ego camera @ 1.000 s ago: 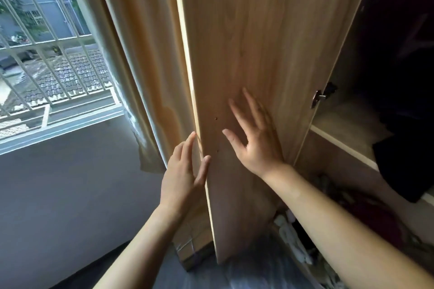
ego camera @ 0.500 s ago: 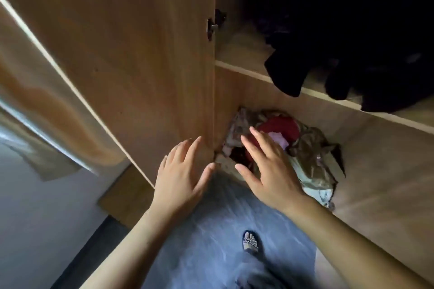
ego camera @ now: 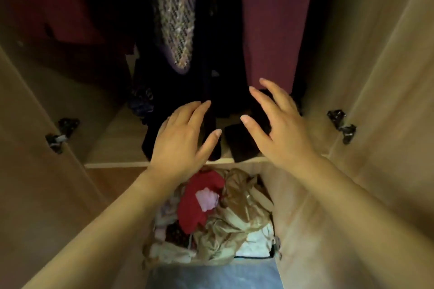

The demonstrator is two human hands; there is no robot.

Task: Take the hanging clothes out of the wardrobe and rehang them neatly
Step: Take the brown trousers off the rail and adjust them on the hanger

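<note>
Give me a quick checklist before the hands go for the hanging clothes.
1. Doors open wide: ok. The left door and right door are both swung out.
2. Hands free: ok. The left hand and right hand are open and hold nothing.
3. Clothes in view: ok. The maroon garment and mesh garment hang ahead.
4. Rail and hangers in sight: cannot tell. They are above the frame.
5. Hems hanging free: not ok. Dark hems rest on the shelf.
</note>
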